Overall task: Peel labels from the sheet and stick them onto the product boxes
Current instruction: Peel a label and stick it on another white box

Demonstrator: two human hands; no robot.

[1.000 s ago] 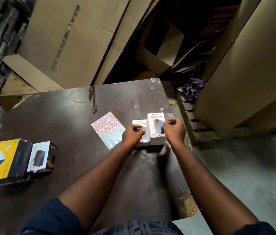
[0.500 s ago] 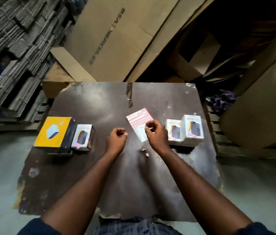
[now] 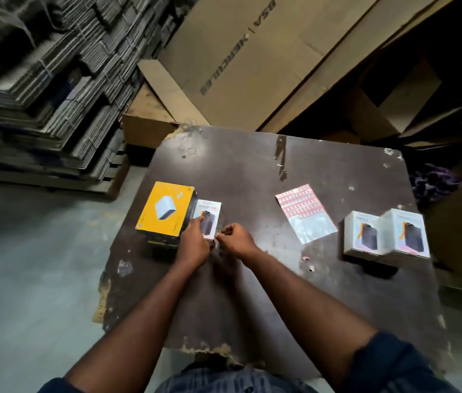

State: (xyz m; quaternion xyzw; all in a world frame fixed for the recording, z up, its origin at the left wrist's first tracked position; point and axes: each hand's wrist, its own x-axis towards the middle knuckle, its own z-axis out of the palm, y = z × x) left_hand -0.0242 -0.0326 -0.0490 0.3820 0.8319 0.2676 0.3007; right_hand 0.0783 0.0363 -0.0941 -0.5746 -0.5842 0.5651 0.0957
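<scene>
Off the label sheet [image 3: 303, 211] now, left hand [image 3: 195, 245] grips white box [image 3: 210, 214] beside yellow box [image 3: 164, 212], right hand [image 3: 236, 239] pinches a label [image 3: 217, 236] for sticking.

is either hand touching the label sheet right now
No, the left hand and right hand are both at the small white box beside the yellow box, and the label sheet lies apart from them.

Just the one view here: head-worn wide-angle, facing forward and steeply down, close over the table [image 3: 351, 171], which fills mid-frame
</scene>
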